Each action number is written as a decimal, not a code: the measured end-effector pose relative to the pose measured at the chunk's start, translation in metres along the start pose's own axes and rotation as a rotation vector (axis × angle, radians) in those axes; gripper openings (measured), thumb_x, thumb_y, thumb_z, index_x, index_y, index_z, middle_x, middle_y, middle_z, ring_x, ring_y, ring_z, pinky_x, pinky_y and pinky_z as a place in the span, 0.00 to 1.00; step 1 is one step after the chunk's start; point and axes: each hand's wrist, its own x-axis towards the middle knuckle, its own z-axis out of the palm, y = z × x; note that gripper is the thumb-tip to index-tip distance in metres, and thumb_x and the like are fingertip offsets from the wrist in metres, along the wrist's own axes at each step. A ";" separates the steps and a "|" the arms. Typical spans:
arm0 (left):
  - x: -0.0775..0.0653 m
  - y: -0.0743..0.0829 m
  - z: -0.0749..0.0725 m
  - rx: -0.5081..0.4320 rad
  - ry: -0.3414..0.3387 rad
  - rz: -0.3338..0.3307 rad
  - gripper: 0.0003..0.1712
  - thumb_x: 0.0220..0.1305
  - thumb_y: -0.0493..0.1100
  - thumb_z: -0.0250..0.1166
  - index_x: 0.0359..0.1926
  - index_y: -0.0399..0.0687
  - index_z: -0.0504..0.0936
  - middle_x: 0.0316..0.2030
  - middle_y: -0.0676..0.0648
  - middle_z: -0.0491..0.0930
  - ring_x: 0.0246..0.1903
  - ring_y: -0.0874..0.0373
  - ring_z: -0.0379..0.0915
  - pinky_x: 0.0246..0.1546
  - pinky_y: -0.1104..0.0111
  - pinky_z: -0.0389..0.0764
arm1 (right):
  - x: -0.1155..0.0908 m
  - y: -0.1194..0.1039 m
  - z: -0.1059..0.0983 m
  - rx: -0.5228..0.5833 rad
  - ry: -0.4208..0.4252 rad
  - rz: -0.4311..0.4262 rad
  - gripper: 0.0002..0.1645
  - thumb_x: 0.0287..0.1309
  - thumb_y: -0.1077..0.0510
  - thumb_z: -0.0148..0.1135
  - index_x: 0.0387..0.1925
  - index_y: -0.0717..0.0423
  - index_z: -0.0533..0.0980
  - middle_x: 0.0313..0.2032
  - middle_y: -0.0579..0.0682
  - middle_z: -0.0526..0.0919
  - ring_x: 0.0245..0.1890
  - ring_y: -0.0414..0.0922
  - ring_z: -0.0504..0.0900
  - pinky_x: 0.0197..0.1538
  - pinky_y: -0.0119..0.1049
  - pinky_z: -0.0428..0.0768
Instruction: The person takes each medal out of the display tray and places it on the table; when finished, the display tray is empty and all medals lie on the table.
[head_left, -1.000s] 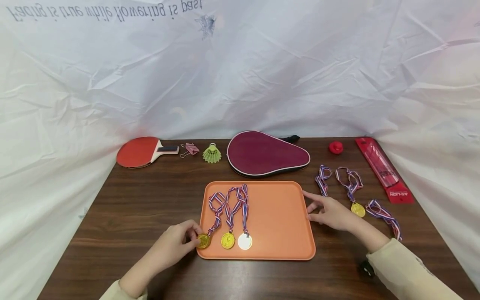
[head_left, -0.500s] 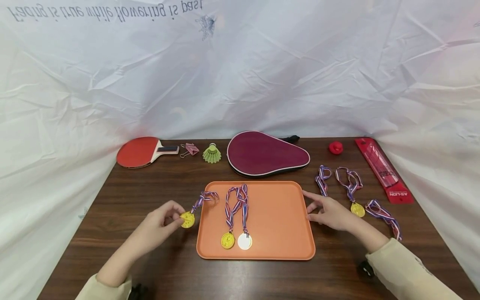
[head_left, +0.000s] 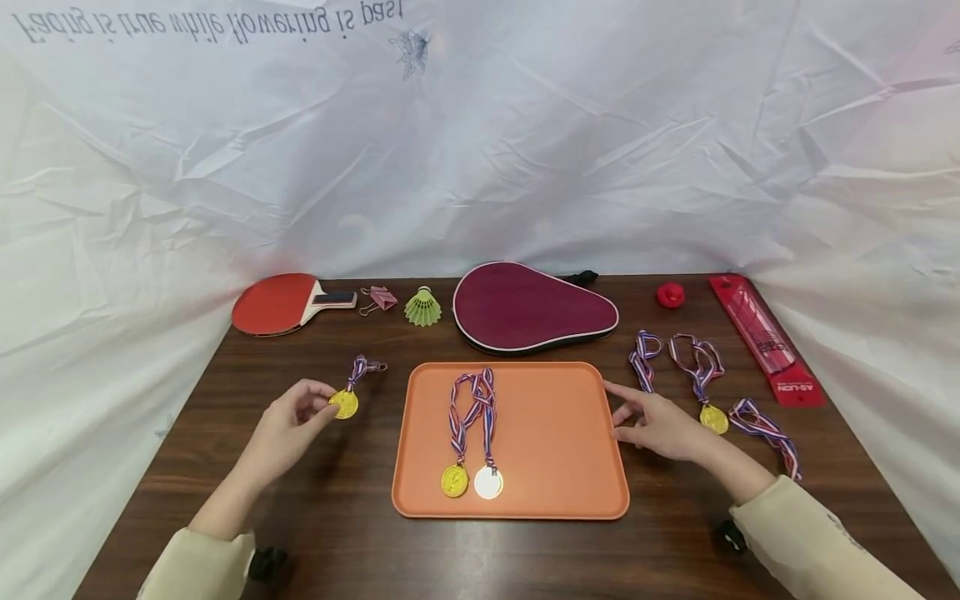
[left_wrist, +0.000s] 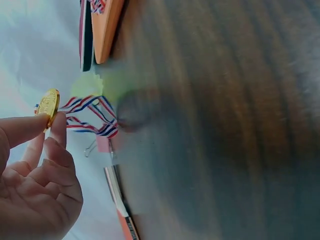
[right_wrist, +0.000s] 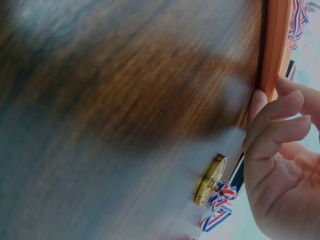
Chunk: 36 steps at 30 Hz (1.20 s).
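My left hand (head_left: 288,425) pinches a gold medal (head_left: 344,404) by its disc, left of the orange tray (head_left: 558,442). In the left wrist view the medal (left_wrist: 48,105) sits between thumb and fingertips, its striped ribbon (left_wrist: 95,114) hanging loose. On the tray lie another gold medal (head_left: 454,481) and a silver medal (head_left: 489,482), their ribbons stretched toward the back. My right hand (head_left: 660,425) rests its fingers against the tray's right edge. Close by that hand, a gold medal (head_left: 713,419) lies on the table.
Two more striped ribbons (head_left: 645,358) lie at right; my right hand and arm hide their ends. Along the back are a table tennis bat (head_left: 276,304), binder clip (head_left: 383,297), shuttlecock (head_left: 423,307), maroon bat case (head_left: 532,307), small red object (head_left: 671,295) and red package (head_left: 767,340).
My left hand has lifted the gold medal off the tray's left side and carried it left and back over the table, ribbon trailing. My right hand has stayed at the tray's edge.
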 end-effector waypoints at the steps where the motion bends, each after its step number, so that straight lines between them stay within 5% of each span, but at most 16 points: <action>1: -0.001 -0.002 0.001 0.004 -0.008 -0.016 0.11 0.58 0.44 0.62 0.40 0.45 0.73 0.27 0.47 0.78 0.24 0.59 0.69 0.23 0.71 0.69 | 0.000 0.000 0.000 -0.002 -0.001 0.000 0.42 0.52 0.59 0.62 0.66 0.57 0.53 0.34 0.51 0.78 0.16 0.41 0.71 0.21 0.34 0.71; 15: -0.018 -0.015 0.008 0.067 -0.159 -0.222 0.13 0.58 0.46 0.62 0.41 0.45 0.74 0.26 0.49 0.76 0.24 0.59 0.68 0.24 0.69 0.66 | 0.000 0.000 0.000 0.011 -0.008 -0.006 0.43 0.53 0.59 0.62 0.66 0.57 0.52 0.34 0.52 0.78 0.16 0.45 0.73 0.22 0.34 0.72; 36: -0.019 -0.016 0.020 0.254 -0.127 -0.205 0.13 0.51 0.43 0.67 0.35 0.44 0.74 0.18 0.53 0.71 0.17 0.60 0.63 0.19 0.67 0.64 | 0.000 -0.001 0.000 0.010 -0.007 -0.011 0.43 0.52 0.58 0.63 0.66 0.58 0.52 0.33 0.52 0.78 0.15 0.42 0.71 0.21 0.33 0.71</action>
